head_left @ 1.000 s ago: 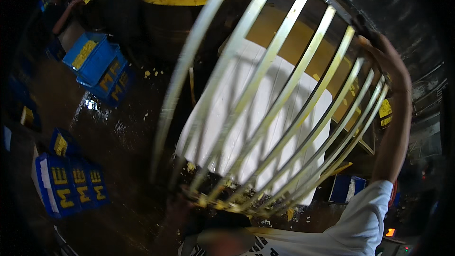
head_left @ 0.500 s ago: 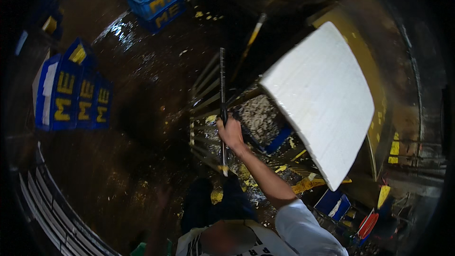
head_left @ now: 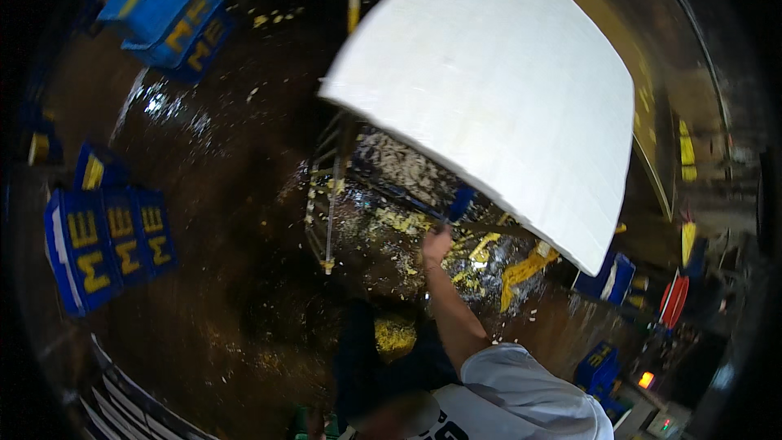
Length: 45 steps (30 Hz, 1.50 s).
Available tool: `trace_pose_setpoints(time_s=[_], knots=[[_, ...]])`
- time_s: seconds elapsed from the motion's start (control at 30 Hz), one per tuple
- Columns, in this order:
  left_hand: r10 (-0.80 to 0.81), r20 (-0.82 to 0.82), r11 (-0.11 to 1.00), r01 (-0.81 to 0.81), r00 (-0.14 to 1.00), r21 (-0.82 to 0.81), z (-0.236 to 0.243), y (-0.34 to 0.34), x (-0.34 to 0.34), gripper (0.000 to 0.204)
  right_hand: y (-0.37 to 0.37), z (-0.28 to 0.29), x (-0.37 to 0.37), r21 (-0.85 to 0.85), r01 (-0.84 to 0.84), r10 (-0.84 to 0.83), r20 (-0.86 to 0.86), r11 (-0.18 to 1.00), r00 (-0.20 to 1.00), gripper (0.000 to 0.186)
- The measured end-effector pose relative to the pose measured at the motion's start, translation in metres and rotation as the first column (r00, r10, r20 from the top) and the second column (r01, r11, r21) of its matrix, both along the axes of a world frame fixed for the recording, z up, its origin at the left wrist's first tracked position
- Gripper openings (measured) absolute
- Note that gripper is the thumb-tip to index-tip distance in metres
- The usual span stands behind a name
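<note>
My right hand (head_left: 437, 243) reaches forward with its fingers curled closed, just below the near corner of a blue-edged crate (head_left: 462, 204). What it grips is dark and too small to make out. The crate holds pale, lumpy pieces (head_left: 403, 165) and lies partly under a large white slab (head_left: 497, 98). Left of the crate stands a slatted metal rack (head_left: 330, 195), apart from my hand. My left hand does not show.
Blue crates (head_left: 122, 236) stand in a row at the left, and lighter blue ones (head_left: 155, 8) are stacked at the far left. Yellow scraps (head_left: 481, 253) litter the wet floor (head_left: 244, 195). A railing (head_left: 122, 407) is at the lower left, a red round thing (head_left: 674, 301) at the right.
The view has turned, so the white slab and crates sit further left. My right hand has left the dark upright bar by the rack and is now near the crate's corner.
</note>
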<state>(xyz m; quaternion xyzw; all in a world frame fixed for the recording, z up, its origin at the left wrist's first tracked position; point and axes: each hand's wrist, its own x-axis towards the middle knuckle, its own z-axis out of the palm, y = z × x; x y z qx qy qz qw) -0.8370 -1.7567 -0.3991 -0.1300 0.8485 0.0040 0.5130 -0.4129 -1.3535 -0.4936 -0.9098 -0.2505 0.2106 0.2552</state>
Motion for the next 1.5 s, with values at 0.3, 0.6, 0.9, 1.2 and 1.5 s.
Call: trace_pose_setpoints(time_s=[0.3,0.6,0.9,1.2,1.5], knots=[[-0.274,-0.078,0.854,0.28,0.959,0.438,-0.034,0.063,0.036,0.046,-0.14,-0.028,0.212,-0.31,0.003,0.021,0.075,0.951,0.997,0.052],[-0.687,0.014,0.354,0.318,0.727,0.88,-0.019,0.117,0.38,0.07,-0.199,0.157,0.422,0.298,0.288,-0.031,-0.644,0.91,0.765,0.018],[-0.846,-0.426,-0.213,0.529,0.321,0.822,0.246,0.181,0.572,0.061,-0.131,0.493,0.459,0.65,0.533,0.57,-0.75,0.542,0.335,0.019],[-0.332,-0.593,-0.207,0.557,0.733,0.805,0.332,0.27,0.544,0.018,-0.052,0.581,0.486,0.771,-0.27,0.791,-0.445,0.576,0.419,0.043],[0.072,0.141,-0.147,-0.13,0.987,0.981,0.348,0.396,0.548,0.026,0.119,0.464,0.641,0.176,-0.811,0.795,0.169,0.558,0.583,0.035]])
